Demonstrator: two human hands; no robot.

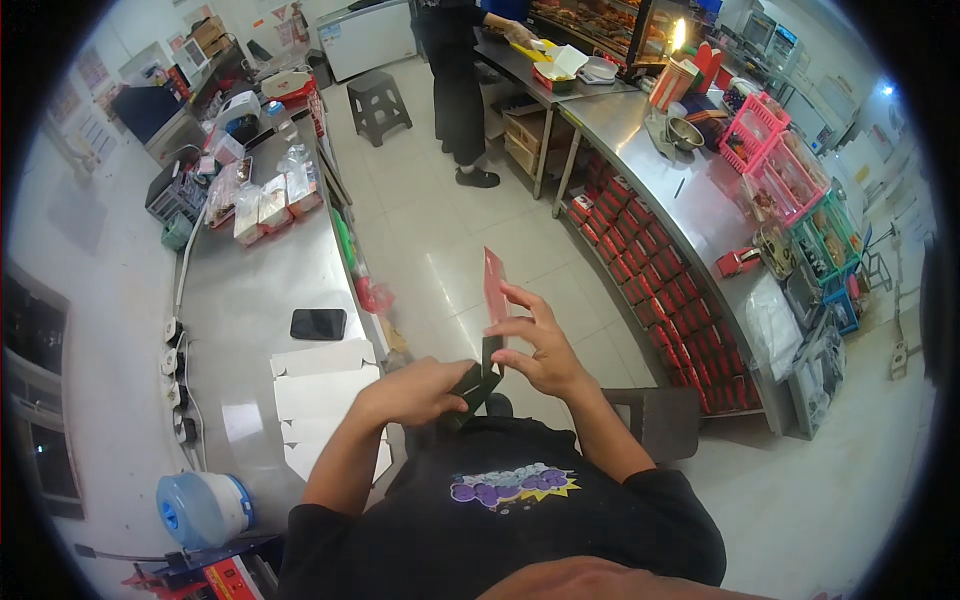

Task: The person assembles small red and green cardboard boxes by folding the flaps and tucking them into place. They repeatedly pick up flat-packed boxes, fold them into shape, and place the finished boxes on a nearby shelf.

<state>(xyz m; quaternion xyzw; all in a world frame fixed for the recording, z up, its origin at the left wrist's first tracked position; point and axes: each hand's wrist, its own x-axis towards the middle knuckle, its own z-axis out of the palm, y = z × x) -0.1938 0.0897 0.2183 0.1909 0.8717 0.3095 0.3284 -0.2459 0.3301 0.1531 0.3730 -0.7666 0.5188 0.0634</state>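
Above my lap I hold a partly folded cardboard box (pixel 476 392), dark green on its lower panels with a red panel standing upright at its far end. The fingers of my left hand (pixel 422 390) are closed on the dark panel, and its thumb lies near the panel's edge. My right hand (pixel 540 350) pinches the box where the dark and red parts meet, its fingers bent along the red panel. Close to my left forearm, flat white carton blanks (pixel 318 405) lie on the steel table. Part of the box is hidden behind my left fingers.
A black phone (pixel 318 324) rests on the left steel table (pixel 225 300), with packaged goods (pixel 268 208) farther back. Stacked red boxes (pixel 655 280) fill the shelf under the right counter (pixel 690 205). A grey stool (pixel 379 106) and another person's legs (pixel 458 100) are ahead.
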